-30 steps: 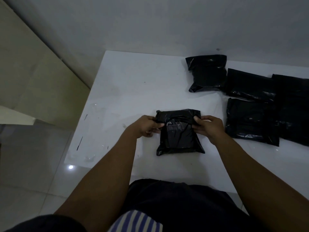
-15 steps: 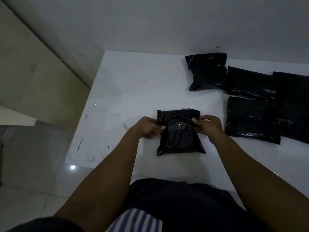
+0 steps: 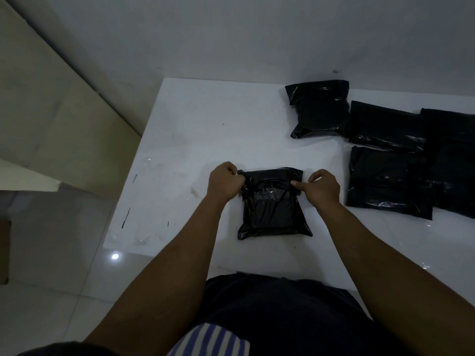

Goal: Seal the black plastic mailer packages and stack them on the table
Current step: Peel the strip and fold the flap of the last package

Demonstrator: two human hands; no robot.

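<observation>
Left fingers [image 3: 235,179]: curled tight, pinching the upper left corner of the mailer [image 3: 272,211] at its fold.
Right fingers [image 3: 300,185]: thumb and forefinger pinch the upper right edge; the others are tucked in behind.
Left hand [image 3: 224,183]: knuckles up, at 9 o'clock of the mailer's top end.
Right hand [image 3: 323,188]: at 3 o'clock of that same end, level with the left.
Mailer: black and plump, lying flat on the table [image 3: 205,129] towards its near edge, straight ahead of the person.
Flap [image 3: 270,173]: folded across the mailer's far end, with a glossy patch just below it (tape or label, too dim to tell).
Far mailer [image 3: 320,109]: puffed, at 1 o'clock of the held one, well apart from it.
Other mailers [image 3: 388,181]: three more black ones between 2 and 3 o'clock, packed close together (touching or overlapping, too dark to tell).
Table: white, with dark scuff marks at 9 o'clock.
Floor [image 3: 51,253]: pale glossy tile at 8 o'clock, bearing one bright glint.
Striped cloth [image 3: 213,340]: blue and white, at 6 o'clock.
</observation>
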